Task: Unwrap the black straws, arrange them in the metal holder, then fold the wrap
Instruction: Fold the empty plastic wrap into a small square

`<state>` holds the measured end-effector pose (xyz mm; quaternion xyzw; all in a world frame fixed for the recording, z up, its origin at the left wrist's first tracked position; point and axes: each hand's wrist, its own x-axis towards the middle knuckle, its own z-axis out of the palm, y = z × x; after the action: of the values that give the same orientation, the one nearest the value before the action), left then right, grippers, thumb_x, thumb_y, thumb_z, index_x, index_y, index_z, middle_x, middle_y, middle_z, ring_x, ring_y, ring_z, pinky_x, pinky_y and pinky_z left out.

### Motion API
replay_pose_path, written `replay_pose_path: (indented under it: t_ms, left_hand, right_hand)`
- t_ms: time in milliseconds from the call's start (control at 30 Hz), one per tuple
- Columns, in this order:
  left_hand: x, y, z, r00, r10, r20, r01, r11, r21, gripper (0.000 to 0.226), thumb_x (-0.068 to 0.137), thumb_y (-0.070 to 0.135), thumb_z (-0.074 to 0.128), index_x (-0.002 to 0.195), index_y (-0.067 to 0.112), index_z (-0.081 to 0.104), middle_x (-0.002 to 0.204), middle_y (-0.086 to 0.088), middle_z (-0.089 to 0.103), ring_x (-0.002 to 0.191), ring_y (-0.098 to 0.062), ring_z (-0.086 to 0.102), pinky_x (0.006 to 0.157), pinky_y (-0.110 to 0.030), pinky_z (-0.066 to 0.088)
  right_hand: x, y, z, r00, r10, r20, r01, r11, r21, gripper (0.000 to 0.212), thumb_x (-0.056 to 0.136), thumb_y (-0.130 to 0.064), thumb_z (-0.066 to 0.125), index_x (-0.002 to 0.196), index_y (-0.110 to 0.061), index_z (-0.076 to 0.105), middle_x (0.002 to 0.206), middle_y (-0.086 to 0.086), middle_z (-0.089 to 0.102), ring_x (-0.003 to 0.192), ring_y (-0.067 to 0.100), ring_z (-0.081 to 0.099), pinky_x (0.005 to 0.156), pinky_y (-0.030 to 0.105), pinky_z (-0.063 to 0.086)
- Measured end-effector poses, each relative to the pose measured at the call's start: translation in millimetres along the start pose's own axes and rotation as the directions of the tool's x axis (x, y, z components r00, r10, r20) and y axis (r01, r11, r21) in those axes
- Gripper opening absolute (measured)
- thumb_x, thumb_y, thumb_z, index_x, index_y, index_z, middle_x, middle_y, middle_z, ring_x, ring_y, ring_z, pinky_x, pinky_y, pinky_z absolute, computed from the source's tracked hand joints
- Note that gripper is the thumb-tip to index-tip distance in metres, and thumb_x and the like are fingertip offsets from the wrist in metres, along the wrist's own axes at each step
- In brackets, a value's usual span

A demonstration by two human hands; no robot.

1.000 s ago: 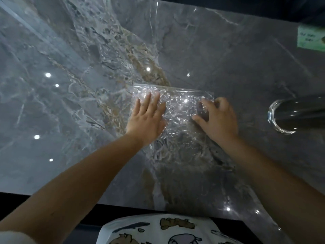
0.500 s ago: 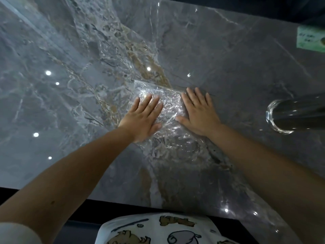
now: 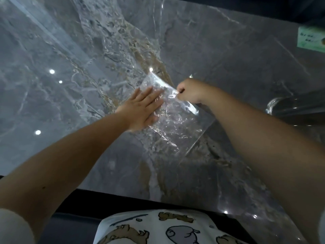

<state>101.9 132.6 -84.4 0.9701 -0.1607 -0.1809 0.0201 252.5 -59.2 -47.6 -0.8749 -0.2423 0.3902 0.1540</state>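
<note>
A crinkled clear plastic wrap [image 3: 177,127] lies on the grey marble table [image 3: 88,67], turned at a slant. My left hand [image 3: 142,108] lies flat on the wrap's left part with straight fingers, pressing it down. My right hand [image 3: 190,92] is curled and pinches the wrap's far right edge, lifting a flap of it off the table. The shiny metal holder [image 3: 284,107] lies at the right edge of view, partly behind my right forearm. No black straws can be made out.
A green label [image 3: 310,39] sits at the far right of the table. The table's dark front edge [image 3: 123,197] runs just above my patterned shirt. Ceiling lights reflect as bright spots on the marble at left.
My right hand went from lying flat on the wrap to pinching its right edge and lifting it. The wrap now lies rotated at a slant. My left hand stays pressed flat.
</note>
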Motion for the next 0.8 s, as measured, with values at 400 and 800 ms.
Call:
replay_pose_path:
  t_ms: [400, 800]
  left_hand:
    - [-48.8, 113.5, 3.9, 0.992, -0.022, -0.126, -0.009, 0.971, -0.24, 0.062, 0.098, 0.045, 0.033, 0.151, 0.014, 0.023, 0.16, -0.007, 0.015, 0.149, -0.028, 0.008, 0.12, -0.049, 0.004]
    - [-73.6, 171.0, 27.2, 0.949, -0.035, -0.313, -0.027, 0.982, -0.19, 0.046, 0.084, 0.029, 0.066, 0.127, 0.014, 0.061, 0.132, -0.006, 0.062, 0.119, -0.031, 0.058, 0.099, -0.051, 0.044]
  right_hand:
    - [-60.9, 59.2, 33.2, 0.932, 0.361, -0.035, -0.265, 0.744, 0.613, 0.016, 0.085, -0.025, 0.072, 0.077, -0.02, 0.059, 0.065, 0.001, 0.055, 0.051, 0.01, 0.037, 0.048, 0.023, 0.03]
    - [-109.2, 79.9, 62.3, 0.885, 0.431, 0.176, -0.345, 0.356, 0.868, 0.014, 0.09, -0.015, 0.064, 0.077, -0.012, 0.06, 0.06, -0.001, 0.046, 0.04, 0.005, 0.033, 0.041, 0.016, 0.026]
